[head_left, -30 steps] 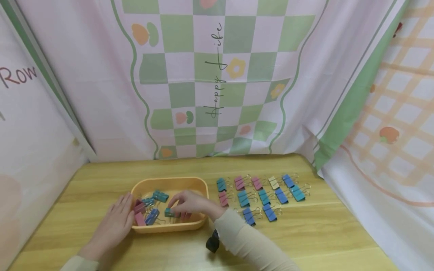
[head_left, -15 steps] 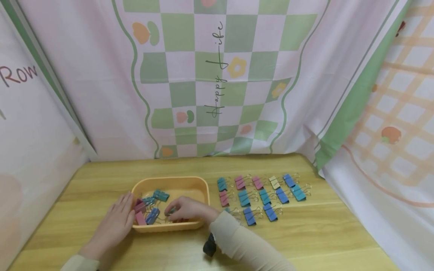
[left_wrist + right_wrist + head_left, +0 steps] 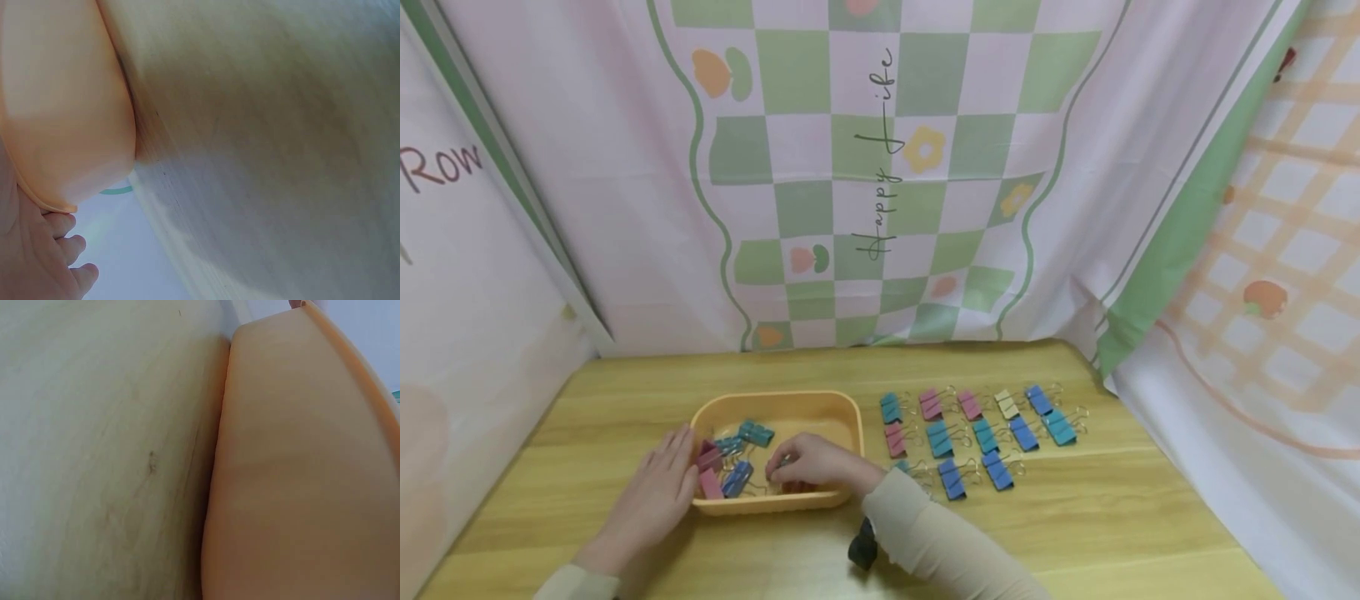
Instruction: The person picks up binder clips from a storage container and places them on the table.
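Note:
An orange-yellow plastic basket [image 3: 775, 502] holds several binder clips. At its left end, my left hand [image 3: 651, 492] rests on the rim with fingers straight; in the left wrist view the fingers [image 3: 72, 247] reach past the rim. My right hand [image 3: 816, 461] is down inside the basket, its fingers and thumb pinching a teal binder clip [image 3: 785, 462] that the hand mostly covers. Left of it lie a blue clip [image 3: 737, 479], a pink clip [image 3: 711, 483], a dark red clip [image 3: 708, 455] and a teal clip [image 3: 756, 433]. Reddish clips show partly under the right hand.
Right of the basket, several binder clips stand in rows on the wooden table [image 3: 1120, 517], among them a cream clip [image 3: 1006, 404] and a blue clip [image 3: 997, 470]. The right sleeve [image 3: 947, 533] overlaps the nearest row's left end. Curtains [image 3: 647, 283] hang behind the table.
My right hand has lowered slightly over the teal clip, so less of the clip shows. The right sleeve has shifted a little left, uncovering a teal clip in the nearest row. My left hand stays put.

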Action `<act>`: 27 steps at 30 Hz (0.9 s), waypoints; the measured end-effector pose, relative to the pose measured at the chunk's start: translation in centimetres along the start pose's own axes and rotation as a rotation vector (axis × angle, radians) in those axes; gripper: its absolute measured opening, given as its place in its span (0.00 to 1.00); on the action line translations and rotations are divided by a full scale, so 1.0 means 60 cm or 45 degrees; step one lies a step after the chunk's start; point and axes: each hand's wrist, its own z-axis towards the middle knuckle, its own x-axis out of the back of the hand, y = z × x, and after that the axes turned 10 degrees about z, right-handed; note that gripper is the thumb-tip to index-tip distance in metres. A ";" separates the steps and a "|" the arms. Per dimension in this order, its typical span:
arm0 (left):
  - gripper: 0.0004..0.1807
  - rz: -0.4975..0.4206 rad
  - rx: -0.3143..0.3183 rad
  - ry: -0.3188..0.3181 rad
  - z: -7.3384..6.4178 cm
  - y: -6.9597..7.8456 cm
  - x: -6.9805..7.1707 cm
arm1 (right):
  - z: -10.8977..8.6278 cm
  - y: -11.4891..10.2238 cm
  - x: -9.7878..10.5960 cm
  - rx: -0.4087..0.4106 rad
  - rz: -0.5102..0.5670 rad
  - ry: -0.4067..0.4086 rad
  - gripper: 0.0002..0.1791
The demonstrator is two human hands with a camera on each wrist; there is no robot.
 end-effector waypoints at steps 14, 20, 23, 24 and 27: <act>0.29 0.005 -0.001 0.012 -0.001 0.000 -0.002 | -0.004 -0.011 0.026 0.057 -0.064 0.125 0.08; 0.29 0.006 -0.002 0.019 -0.001 0.000 0.000 | -0.012 -0.017 0.048 0.121 -0.066 0.144 0.12; 0.29 -0.004 0.004 0.011 -0.001 0.001 0.001 | -0.019 -0.020 0.061 0.146 -0.073 0.170 0.12; 0.29 -0.007 0.003 0.015 -0.001 0.001 0.001 | -0.022 -0.021 0.065 0.149 -0.080 0.179 0.12; 0.29 -0.017 0.006 0.014 -0.001 0.002 0.002 | -0.031 -0.025 0.078 0.127 -0.076 0.202 0.13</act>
